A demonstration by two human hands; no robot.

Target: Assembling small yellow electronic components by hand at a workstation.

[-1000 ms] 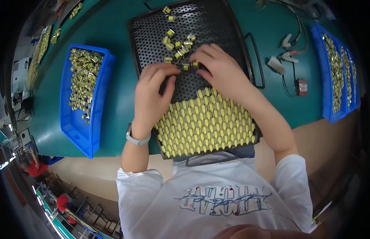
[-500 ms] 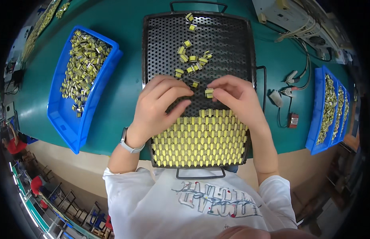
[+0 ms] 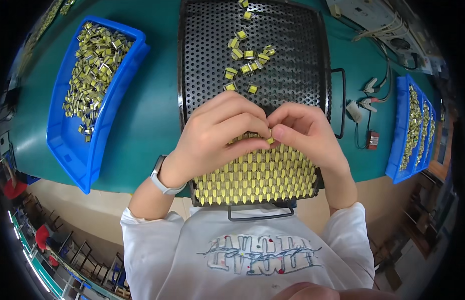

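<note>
My left hand [image 3: 212, 131] and my right hand [image 3: 311, 137] meet above the middle of a black perforated metal tray [image 3: 297, 55]. Between their fingertips is a small yellow-taped transformer [image 3: 270, 140], pinched from both sides and mostly covered by the fingers. Beneath and in front of the hands, close rows of the same transformers [image 3: 252, 182] stand upright across the near part of the tray. Just beyond my fingers, several loose transformers [image 3: 249, 54] lie scattered on the perforated surface, some on their sides.
A blue bin [image 3: 87, 162] heaped with transformers stands at the left on the green table [image 3: 157, 65]. Farther right sits a divided blue bin [image 3: 398, 142] with more of them. Clip leads [image 3: 367, 104] and a small red box [image 3: 373, 140] lie between it and the tray.
My right hand has brought its transformer inward and nearer to me. My left hand has moved right to meet it, and its fingertips have closed on the piece.
</note>
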